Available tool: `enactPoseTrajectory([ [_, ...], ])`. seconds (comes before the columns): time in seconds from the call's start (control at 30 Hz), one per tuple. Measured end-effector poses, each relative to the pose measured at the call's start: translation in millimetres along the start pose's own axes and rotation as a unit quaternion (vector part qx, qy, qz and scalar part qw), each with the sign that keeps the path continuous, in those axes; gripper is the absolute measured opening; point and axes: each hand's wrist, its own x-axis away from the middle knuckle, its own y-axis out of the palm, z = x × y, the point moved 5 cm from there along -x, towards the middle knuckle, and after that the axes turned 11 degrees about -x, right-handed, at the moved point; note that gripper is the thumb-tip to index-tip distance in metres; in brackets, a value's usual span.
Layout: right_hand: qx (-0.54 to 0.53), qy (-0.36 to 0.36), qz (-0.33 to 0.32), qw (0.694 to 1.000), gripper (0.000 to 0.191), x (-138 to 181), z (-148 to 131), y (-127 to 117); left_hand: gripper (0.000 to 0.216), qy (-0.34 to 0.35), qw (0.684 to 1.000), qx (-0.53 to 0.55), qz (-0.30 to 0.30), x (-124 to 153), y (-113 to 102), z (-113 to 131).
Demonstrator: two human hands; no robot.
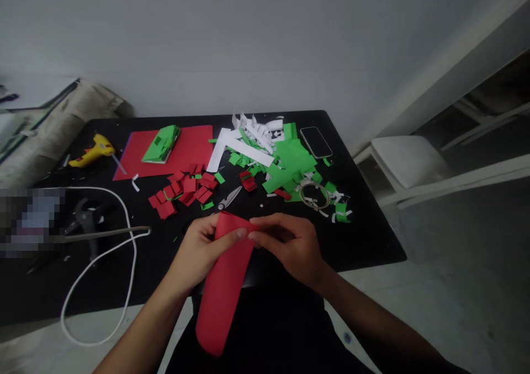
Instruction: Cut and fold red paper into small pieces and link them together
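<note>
A red paper sheet [223, 285], curled into a loose tube, hangs from both my hands over the near edge of the black table [368, 236]. My left hand [202, 249] wraps round its upper left part, thumb across the front. My right hand [290, 244] pinches the top edge from the right. Just beyond the hands lie small scissors [229, 197] and a pile of red paper pieces [184, 189].
Green and white paper scraps [281, 158] cover the table's middle, with a tape roll [314, 194] and a phone [316, 142] to the right. A flat red sheet [182, 150] with folded green paper, a yellow glue gun [93, 150] and a white cable [124, 241] lie left. A white chair [409, 161] stands right.
</note>
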Motion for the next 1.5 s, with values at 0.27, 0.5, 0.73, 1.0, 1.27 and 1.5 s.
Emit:
enactPoseTrajectory([
  [0.27,-0.088,0.066,-0.063,0.992,0.025,-4.8,1.4,-1.3,0.027,-0.040,0.998,0.042,-0.015,0.5,-3.3,-5.7],
  [0.5,-0.046,0.049,-0.075,0.995,0.022,-6.2,-1.5,-2.2,0.027,-0.050,0.998,0.018,-0.022,-0.3,-4.6,-4.7],
  [0.73,-0.076,0.063,-0.088,0.991,0.022,-6.7,1.4,0.2,0.027,-0.062,0.996,0.020,-0.059,-2.0,-5.9,-7.6],
  [1.0,-0.069,0.071,-0.092,0.991,0.022,-7.3,-0.8,1.8,0.024,-0.056,0.995,0.002,-0.086,-1.8,-7.9,-10.2],
  [1.27,-0.056,0.069,-0.098,0.991,0.021,-7.8,-1.9,2.7,0.023,-0.052,0.994,-0.012,-0.095,-2.0,-9.4,-8.0],
  [1.5,-0.034,0.072,-0.108,0.991,0.023,-7.7,-2.4,2.3,0.023,-0.064,0.993,-0.023,-0.096,-2.2,-11.6,-12.2],
])
